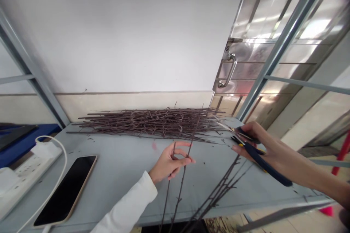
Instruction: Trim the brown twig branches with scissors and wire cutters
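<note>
1. Wall [123, 36]. Pale, along the far side, with the door [254, 54] at its right.
2. Table [123, 164]. Grey, below the wall; the pile [147, 122] of dark twigs lies along its far edge, long axis left to right.
3. Bunch [222, 185]. Loose twigs at the near right, slanting from far right to near left past the table's near edge; their far ends come close to the right hand.
4. Strip [26, 171] and phone [67, 191]. Both at the near left, the phone just right of the strip.
5. Right hand [266, 143]. Its fingers are wrapped around the blue-handled tool [258, 158], which lies right of the left fingers, well apart, its dark nose pointing left.
6. Left hand [169, 162]. Thumb and fingers drawn narrow about the held twigs [179, 198], these steeply inclined, far ends leaning right; the left hand is much the nearer to them.
7. Count: one pile, one phone, one strip, two held twigs; the bunch overlaps too much to number. Whether the right hand has a second tool cannot be told.
</note>
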`<act>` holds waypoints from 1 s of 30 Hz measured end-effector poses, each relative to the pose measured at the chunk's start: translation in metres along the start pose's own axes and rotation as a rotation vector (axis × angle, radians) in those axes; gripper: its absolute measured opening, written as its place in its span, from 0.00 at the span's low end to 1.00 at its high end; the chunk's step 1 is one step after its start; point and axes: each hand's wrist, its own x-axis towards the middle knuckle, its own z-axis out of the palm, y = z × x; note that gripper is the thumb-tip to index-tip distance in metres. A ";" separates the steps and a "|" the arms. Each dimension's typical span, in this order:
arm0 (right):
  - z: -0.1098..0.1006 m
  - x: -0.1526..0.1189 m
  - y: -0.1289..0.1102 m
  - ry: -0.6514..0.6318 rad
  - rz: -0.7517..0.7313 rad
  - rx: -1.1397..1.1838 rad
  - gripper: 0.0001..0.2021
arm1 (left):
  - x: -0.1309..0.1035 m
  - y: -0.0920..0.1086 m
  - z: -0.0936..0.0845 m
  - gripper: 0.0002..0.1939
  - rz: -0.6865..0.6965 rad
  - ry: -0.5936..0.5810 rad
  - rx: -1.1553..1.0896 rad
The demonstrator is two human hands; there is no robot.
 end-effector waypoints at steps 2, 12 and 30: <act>-0.004 0.003 -0.003 -0.100 -0.010 0.016 0.23 | 0.000 0.000 0.000 0.24 -0.003 0.007 -0.012; 0.002 0.018 -0.004 -0.178 -0.025 0.030 0.23 | 0.000 0.000 0.000 0.25 0.003 0.020 -0.017; -0.001 0.037 -0.026 -0.203 -0.131 -0.089 0.17 | 0.000 -0.002 0.001 0.24 -0.002 0.017 -0.025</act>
